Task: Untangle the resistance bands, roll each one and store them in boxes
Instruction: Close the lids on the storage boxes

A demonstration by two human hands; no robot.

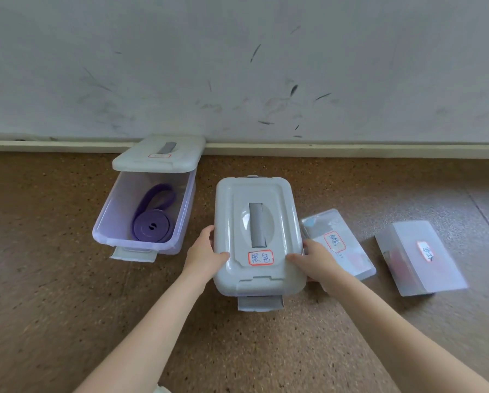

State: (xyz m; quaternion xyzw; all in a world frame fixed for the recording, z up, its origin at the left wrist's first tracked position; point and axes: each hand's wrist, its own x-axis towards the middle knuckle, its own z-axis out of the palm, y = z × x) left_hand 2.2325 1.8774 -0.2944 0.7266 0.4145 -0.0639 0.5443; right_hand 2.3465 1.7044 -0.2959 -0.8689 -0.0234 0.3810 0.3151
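Note:
A lidded grey-white box (pixel 259 236) with a grey handle and a red-framed label stands on the floor in the middle. My left hand (pixel 205 252) grips its left edge, thumb on the lid. My right hand (pixel 312 259) grips its right edge the same way. To the left an open clear box (pixel 107 222) holds a rolled purple resistance band (pixel 151 226) with a loose loop at the back. Its lid (pixel 158 153) lies propped on the box's far rim against the wall.
Two smaller clear boxes with labels lie on the floor to the right, one (pixel 339 245) just beside my right hand and another (pixel 419 256) farther right. A scuffed white wall (pixel 237 66) with a baseboard runs along the back. The floor is brown cork.

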